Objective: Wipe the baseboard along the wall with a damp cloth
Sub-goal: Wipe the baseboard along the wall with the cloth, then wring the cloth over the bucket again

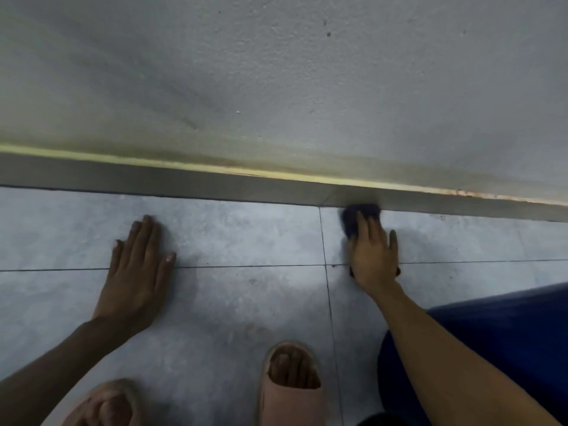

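Observation:
A grey baseboard [215, 187] runs across the view where the wall meets the tiled floor, with a yellowish stained strip along its top edge. My right hand [373, 256] presses a dark blue cloth [353, 218] against the foot of the baseboard at right of centre; most of the cloth is hidden under the palm. My left hand [136, 269] lies flat on the floor tile to the left, fingers spread, holding nothing.
A pale textured wall [276, 72] fills the upper half. Grey floor tiles [246, 235] with dark grout lines lie below. Two feet in pink slippers [292, 385] stand at the bottom, and a blue trouser leg [507, 333] is at lower right.

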